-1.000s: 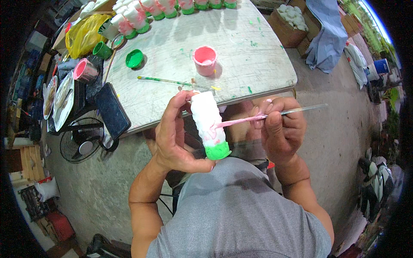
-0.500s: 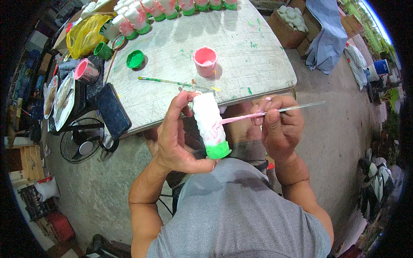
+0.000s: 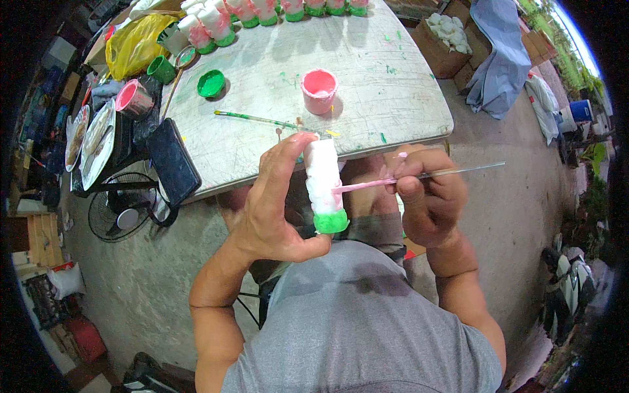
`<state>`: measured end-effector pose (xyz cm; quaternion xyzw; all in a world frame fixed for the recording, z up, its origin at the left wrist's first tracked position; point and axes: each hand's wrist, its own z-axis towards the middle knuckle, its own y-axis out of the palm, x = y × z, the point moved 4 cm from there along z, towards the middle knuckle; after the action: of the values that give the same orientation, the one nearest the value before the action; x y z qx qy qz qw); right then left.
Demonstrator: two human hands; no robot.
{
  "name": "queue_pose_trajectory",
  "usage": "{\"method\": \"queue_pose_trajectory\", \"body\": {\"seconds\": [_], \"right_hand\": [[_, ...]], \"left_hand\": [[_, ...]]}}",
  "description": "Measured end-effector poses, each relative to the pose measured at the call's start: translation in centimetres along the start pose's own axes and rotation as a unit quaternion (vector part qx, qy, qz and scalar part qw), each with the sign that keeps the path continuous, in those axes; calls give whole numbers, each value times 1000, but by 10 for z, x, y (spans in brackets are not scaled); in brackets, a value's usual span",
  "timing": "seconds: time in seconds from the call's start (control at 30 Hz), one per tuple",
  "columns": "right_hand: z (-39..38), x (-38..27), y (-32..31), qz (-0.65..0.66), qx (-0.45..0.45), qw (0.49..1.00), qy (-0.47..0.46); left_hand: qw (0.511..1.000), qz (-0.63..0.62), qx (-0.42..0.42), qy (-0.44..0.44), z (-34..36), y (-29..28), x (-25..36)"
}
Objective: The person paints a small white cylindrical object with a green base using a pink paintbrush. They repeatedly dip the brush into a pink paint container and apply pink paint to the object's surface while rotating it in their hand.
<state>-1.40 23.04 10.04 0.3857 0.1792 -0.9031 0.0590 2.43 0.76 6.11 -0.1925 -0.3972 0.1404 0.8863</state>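
Between the thumb and fingers of my left hand point(image 3: 272, 203) stands a white, bumpy cylindrical figure point(image 3: 322, 173) with a green-painted base, gripped at its top and bottom ends. Pink paint marks its lower right side. My right hand point(image 3: 429, 193) pinches a thin paintbrush point(image 3: 370, 183) with a clear handle; its pink tip touches the right side of the figure. On the table beyond are a pink paint cup point(image 3: 319, 95) and a small green paint pot point(image 3: 211, 84). Another brush point(image 3: 259, 120), green-stained, lies near the table's front edge.
Several painted figures point(image 3: 265, 10) line the back of the white table point(image 3: 262, 62). At the left are a phone-like dark slab point(image 3: 173, 162), a pink can point(image 3: 134, 98), a yellow bag point(image 3: 139, 47) and a fan point(image 3: 121, 213). A box of white pieces point(image 3: 447, 39) stands beyond the right edge.
The figure has turned in my left hand, so less of its pink pattern shows. Both hands sit slightly further right in view, the brush tip still against the figure.
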Motion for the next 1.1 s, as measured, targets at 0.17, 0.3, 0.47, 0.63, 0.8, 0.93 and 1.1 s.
{"method": "queue_pose_trajectory", "body": {"seconds": [0.17, 0.3, 0.47, 0.63, 0.8, 0.93, 1.1], "right_hand": [[4, 16, 5, 95, 20, 994, 51], [3, 8, -2, 20, -24, 999, -39], [-15, -9, 4, -60, -95, 982, -153], [-21, -9, 8, -63, -138, 974, -169], [-21, -5, 9, -58, -147, 969, -189], [-19, 4, 2, 12, -94, 989, -114], [-14, 28, 0, 219, 31, 970, 97]], "left_hand": [[1000, 14, -15, 3, 3, -3, 2], [1000, 26, -17, 2, 5, -6, 3], [1000, 18, -8, -9, 3, -6, 0], [1000, 10, -4, -8, 3, -4, 0], [1000, 19, -8, -14, 4, -6, 1], [999, 34, -9, -11, 3, -4, 1], [999, 9, -30, 3, 5, -3, 4]]}}
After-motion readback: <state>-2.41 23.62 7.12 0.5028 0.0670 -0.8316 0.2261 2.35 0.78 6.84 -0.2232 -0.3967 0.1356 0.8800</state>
